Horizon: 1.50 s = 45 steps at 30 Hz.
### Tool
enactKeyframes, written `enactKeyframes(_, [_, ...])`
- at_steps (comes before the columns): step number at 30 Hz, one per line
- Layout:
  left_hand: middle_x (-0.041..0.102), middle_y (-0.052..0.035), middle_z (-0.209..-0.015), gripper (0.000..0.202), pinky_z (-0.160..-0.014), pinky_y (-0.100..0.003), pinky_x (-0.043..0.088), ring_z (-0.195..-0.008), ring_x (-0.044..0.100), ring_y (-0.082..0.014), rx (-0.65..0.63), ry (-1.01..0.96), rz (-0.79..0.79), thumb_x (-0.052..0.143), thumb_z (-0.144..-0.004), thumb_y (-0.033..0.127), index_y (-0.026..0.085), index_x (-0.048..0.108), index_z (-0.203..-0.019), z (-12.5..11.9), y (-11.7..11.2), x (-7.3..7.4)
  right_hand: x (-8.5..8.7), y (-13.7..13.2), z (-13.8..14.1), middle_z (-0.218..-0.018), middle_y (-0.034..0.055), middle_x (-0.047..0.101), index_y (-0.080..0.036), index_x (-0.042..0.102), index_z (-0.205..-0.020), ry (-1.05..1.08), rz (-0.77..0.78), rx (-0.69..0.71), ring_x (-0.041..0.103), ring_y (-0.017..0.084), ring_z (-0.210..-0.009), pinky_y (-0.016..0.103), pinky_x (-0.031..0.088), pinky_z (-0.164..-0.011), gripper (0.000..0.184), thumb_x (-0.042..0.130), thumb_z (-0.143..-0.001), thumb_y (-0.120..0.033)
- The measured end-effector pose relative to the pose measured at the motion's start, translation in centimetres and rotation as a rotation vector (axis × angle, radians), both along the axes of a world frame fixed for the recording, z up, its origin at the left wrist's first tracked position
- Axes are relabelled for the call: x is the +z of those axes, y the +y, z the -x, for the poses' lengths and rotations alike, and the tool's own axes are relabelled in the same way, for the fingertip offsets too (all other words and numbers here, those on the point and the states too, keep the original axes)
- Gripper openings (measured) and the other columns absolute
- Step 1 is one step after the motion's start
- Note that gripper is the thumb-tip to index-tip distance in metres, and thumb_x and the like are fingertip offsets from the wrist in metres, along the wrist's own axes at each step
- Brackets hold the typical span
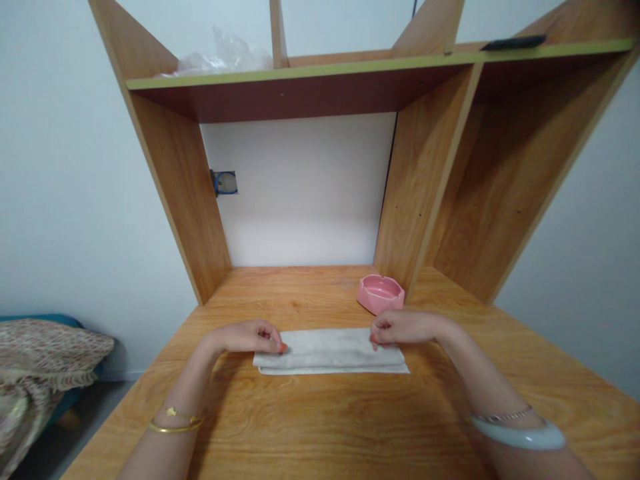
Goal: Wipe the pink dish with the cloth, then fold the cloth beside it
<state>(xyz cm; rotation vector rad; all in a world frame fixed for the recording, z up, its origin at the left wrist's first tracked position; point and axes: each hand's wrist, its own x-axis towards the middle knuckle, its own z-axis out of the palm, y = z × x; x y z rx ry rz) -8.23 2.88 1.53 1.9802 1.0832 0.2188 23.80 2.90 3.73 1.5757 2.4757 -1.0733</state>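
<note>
A whitish cloth [327,353], folded into a long flat strip, lies crosswise on the wooden desk. At its left end my left hand [255,335] has its fingers closed in a pinch on the fabric. My right hand [395,328] pinches the other end near the upper right corner, fingers curled. Folded layers show along the cloth's near edge. Just behind my right hand sits a pink faceted ashtray [381,293] with notches in its rim.
The desk top [320,427] carries a wooden shelf unit [173,193] at the back. Up on its shelf are a clear plastic bag [225,55] and a dark flat object [515,43]. A socket box [225,183] shows in the wall. At far left, a fringed blanket [47,360] drapes over something blue.
</note>
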Motion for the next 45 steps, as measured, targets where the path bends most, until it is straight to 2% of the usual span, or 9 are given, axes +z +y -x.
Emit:
enactKeyframes(6, [0.054,-0.0014,-0.066,0.026,-0.057,-0.022,0.034,-0.063,0.045,-0.0128,0.081,-0.080,-0.276,0.050,-0.075,0.036,0.015,0.065,-0.079,-2.5,0.0,-0.1,-1.3,1.1,-1.4,-0.071,0.0014,0.055,-0.017,0.052,-0.082,-0.148,-0.199,-0.213,0.050,0.015,-0.064,0.023,0.034,-0.051,0.031,0.062,-0.053,-0.024])
enactKeyframes(12, [0.052,-0.0035,-0.101,0.021,-0.090,-0.035,0.028,-0.100,0.041,-0.0206,-0.050,0.001,-0.598,0.053,-0.075,0.030,0.027,0.062,-0.094,-5.4,-1.2,-0.8,-1.1,0.8,-1.2,-0.062,0.0006,0.051,-0.018,0.049,-0.064,-0.306,-0.133,-0.180,0.048,0.016,-0.061,0.024,0.030,-0.049,0.017,0.059,-0.053,-0.024])
enactKeyframes(16, [0.045,-0.0029,-0.117,0.029,-0.095,-0.041,0.023,-0.110,0.036,-0.0247,-0.077,0.080,-0.588,0.057,-0.072,0.027,0.030,0.059,-0.100,-6.0,-1.5,-1.9,-0.4,0.6,-1.2,-0.063,-0.0007,0.050,-0.018,0.048,-0.066,-0.199,-0.144,-0.232,0.045,0.013,-0.059,0.023,0.029,-0.049,0.014,0.053,-0.054,-0.019])
enactKeyframes(24, [0.036,-0.0034,-0.126,0.032,-0.099,-0.034,0.023,-0.118,0.030,-0.0201,-0.191,-0.037,-0.508,0.043,-0.080,0.023,0.025,0.056,-0.109,-6.8,-2.1,-2.1,2.0,-0.4,-0.8,-0.055,-0.0060,0.036,-0.020,0.037,-0.062,0.313,-0.162,-0.267,0.037,0.007,-0.047,0.020,0.029,-0.042,0.015,0.048,-0.061,-0.029])
enactKeyframes(30, [0.049,-0.0038,-0.109,0.033,-0.095,-0.033,0.027,-0.108,0.039,-0.0177,-0.079,-0.113,-0.568,0.034,-0.075,0.015,0.022,0.061,-0.093,-6.3,-1.0,-2.0,3.0,-1.4,3.9,-0.044,-0.0087,0.036,-0.020,0.038,-0.059,0.394,-0.290,-0.355,0.035,0.005,-0.036,0.016,0.024,-0.033,0.015,0.049,-0.066,-0.028])
enactKeyframes(33, [0.056,-0.0048,-0.079,0.033,-0.078,-0.028,0.037,-0.080,0.050,-0.0155,0.127,-0.113,-0.545,0.025,-0.076,0.016,0.015,0.058,-0.071,-5.1,0.3,-2.4,2.9,-1.6,7.1,-0.034,-0.0116,0.034,-0.021,0.038,-0.063,0.412,-0.252,-0.373,0.035,0.005,-0.028,0.014,0.021,-0.029,0.013,0.048,-0.069,-0.024])
enactKeyframes(36, [0.051,-0.0026,-0.056,0.034,-0.061,-0.026,0.038,-0.060,0.049,-0.0149,0.333,-0.002,-0.470,0.025,-0.076,0.021,0.015,0.051,-0.056,-3.9,1.4,-3.2,2.5,-1.7,10.3,-0.030,-0.0117,0.038,-0.022,0.038,-0.067,0.434,-0.194,-0.354,0.040,0.007,-0.026,0.014,0.024,-0.028,0.011,0.048,-0.070,-0.021])
enactKeyframes(40, [0.050,-0.0004,-0.047,0.037,-0.048,-0.022,0.036,-0.047,0.046,-0.0119,0.271,-0.001,-0.368,0.025,-0.077,0.023,0.014,0.051,-0.052,-3.2,2.1,-4.4,0.7,-2.0,14.0,-0.032,-0.0110,0.042,-0.021,0.041,-0.066,0.459,-0.161,-0.287,0.043,0.008,-0.027,0.014,0.029,-0.027,0.008,0.049,-0.065,-0.018])
enactKeyframes(45, [0.054,0.0000,-0.055,0.027,-0.058,-0.022,0.039,-0.058,0.048,-0.0119,0.249,0.029,-0.397,0.035,-0.071,0.018,0.015,0.047,-0.047,-2.6,2.6,-4.5,-3.1,-2.7,17.1,-0.030,-0.0085,0.040,-0.018,0.047,-0.055,0.369,-0.161,-0.136,0.044,0.008,-0.028,0.015,0.031,-0.029,0.009,0.046,-0.062,-0.014])
